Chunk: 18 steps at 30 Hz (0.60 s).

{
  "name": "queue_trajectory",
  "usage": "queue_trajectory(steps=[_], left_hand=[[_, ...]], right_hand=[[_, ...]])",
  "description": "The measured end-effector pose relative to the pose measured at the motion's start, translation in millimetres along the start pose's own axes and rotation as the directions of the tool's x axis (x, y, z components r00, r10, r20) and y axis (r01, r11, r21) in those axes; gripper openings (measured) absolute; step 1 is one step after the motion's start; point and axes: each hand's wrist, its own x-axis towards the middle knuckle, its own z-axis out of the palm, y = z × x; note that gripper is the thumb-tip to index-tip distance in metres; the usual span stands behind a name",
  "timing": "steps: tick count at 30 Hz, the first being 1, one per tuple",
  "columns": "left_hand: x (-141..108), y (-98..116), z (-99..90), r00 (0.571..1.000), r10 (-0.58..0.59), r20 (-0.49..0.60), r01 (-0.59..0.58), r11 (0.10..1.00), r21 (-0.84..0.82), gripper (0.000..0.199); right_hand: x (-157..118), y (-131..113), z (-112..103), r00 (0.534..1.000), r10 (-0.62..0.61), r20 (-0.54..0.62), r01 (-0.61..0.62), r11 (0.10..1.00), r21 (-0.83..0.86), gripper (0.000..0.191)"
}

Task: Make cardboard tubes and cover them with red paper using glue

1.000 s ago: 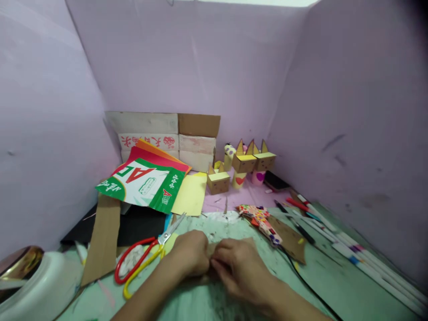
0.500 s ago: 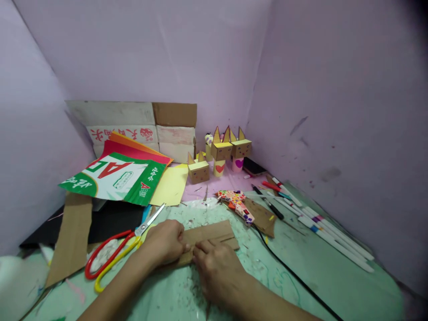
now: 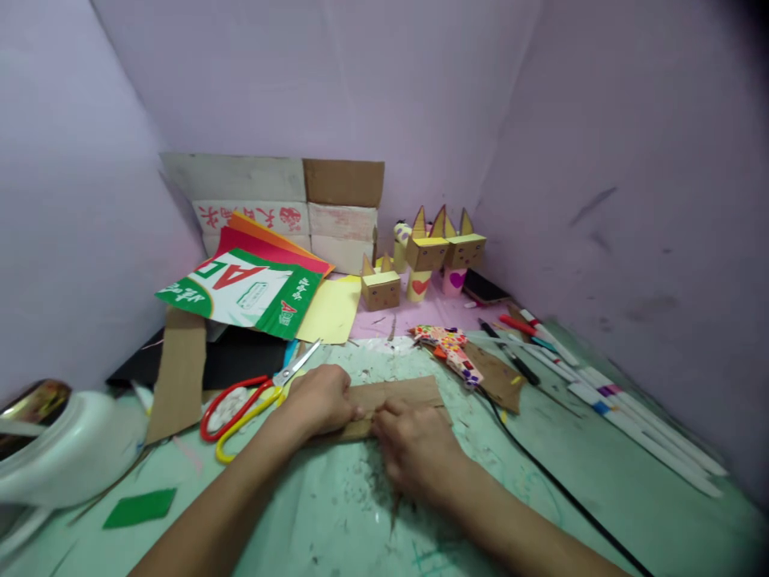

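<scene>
A folded piece of brown cardboard [image 3: 408,391] lies on the green tabletop in front of me, with a crease or slit along its length. My left hand [image 3: 324,401] is closed on its left part, fingers curled and thumb pressed to the edge. Close beside it, my right hand [image 3: 417,445] pinches the cardboard's near edge, its fingertips partly hidden. Just left of my left hand are scissors [image 3: 245,409] with red and yellow handles, blades slightly apart. Beyond my right hand rests a flower-patterned glue gun [image 3: 448,351] on a cardboard scrap [image 3: 496,377].
Cat-faced cardboard figures [image 3: 426,255] stand at the back beside an opened carton [image 3: 342,184]. Coloured sheets [image 3: 258,292] pile up at the left. Markers [image 3: 642,425] lie at right; a black cord [image 3: 558,489] crosses there. A white container [image 3: 90,449] and green scrap [image 3: 140,508] are at left.
My view has turned left and down, so the scene sits further right and higher, and the white container and green scrap show more. Both hands stay on the cardboard, almost unmoved.
</scene>
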Motion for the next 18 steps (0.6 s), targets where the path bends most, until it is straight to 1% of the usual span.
queue_trajectory(steps=[4,6,10,14,16,18], left_hand=[[0.0,-1.0,-0.4,1.000,-0.017,0.020,0.017,1.000,-0.021,0.029],[0.6,-0.4,-1.4,0.999,-0.031,0.033,0.032,0.999,-0.029,0.029],[1.1,1.9,-4.1,0.997,-0.041,0.058,0.044,0.998,-0.044,0.029],[-0.4,4.2,-6.3,0.997,-0.034,0.069,0.037,0.998,-0.046,0.030],[-1.8,4.9,-7.3,0.997,-0.026,0.069,0.029,0.998,-0.047,0.030],[-3.4,4.9,-8.1,0.998,-0.019,0.068,0.022,0.999,-0.048,0.029]], right_hand=[[-4.0,9.9,7.6,0.987,0.099,-0.126,-0.088,0.993,0.084,0.023],[-4.6,15.2,10.1,0.983,0.114,-0.146,-0.100,0.990,0.100,0.027],[-2.6,20.2,10.8,0.991,0.062,-0.122,-0.052,0.996,0.078,0.030],[0.1,17.5,9.7,0.996,0.027,-0.085,-0.025,0.999,0.019,0.021],[0.8,16.8,9.5,0.996,0.000,-0.092,0.000,1.000,0.006,0.020],[1.0,18.3,9.7,0.993,-0.011,-0.121,0.012,1.000,0.013,0.024]])
